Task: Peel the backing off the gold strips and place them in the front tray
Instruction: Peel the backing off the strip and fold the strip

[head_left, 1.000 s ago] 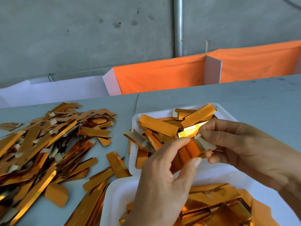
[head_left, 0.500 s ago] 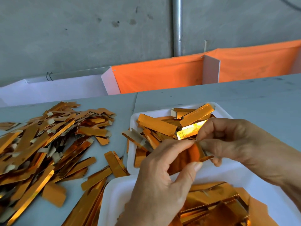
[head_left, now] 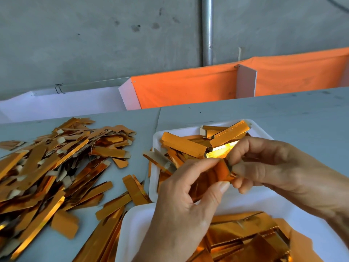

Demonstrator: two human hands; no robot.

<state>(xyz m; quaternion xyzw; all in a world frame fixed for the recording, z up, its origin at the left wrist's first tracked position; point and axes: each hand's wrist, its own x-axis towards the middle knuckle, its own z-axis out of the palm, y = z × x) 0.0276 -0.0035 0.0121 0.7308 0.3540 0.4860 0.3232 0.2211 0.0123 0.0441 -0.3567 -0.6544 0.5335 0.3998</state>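
Both hands meet over the near edge of the far white tray (head_left: pixel 154 140), working one gold strip (head_left: pixel 220 172) held between them. The left hand (head_left: pixel 181 214) comes up from the bottom of the view, its forefinger and thumb pinching the strip's left part, the other fingers curled under the palm. The right hand (head_left: pixel 279 167) comes in from the right, its thumb and forefinger pinching the strip's right end, where a pale grey edge shows against the orange-gold face; whether that edge is backing lifting away cannot be told. The strip is clear of the table, tilted, just above the tray's contents. The far tray holds a loose heap of gold strips (head_left: pixel 184 143), some with pale tabs at their ends, one catching a bright glare just beside the right forefinger. A second white tray (head_left: pixel 132 224), nearer the person, lies under the left wrist and holds wider gold foil pieces (head_left: pixel 245 239). To the left, a large loose pile of gold strips (head_left: pixel 56 163) is spread on the grey table (head_left: pixel 283 114), a few lying between the pile and the trays. Behind the table edge run an orange cloth (head_left: pixel 188 87) and white dividers, with a concrete wall and a metal pipe (head_left: pixel 207 31) beyond.
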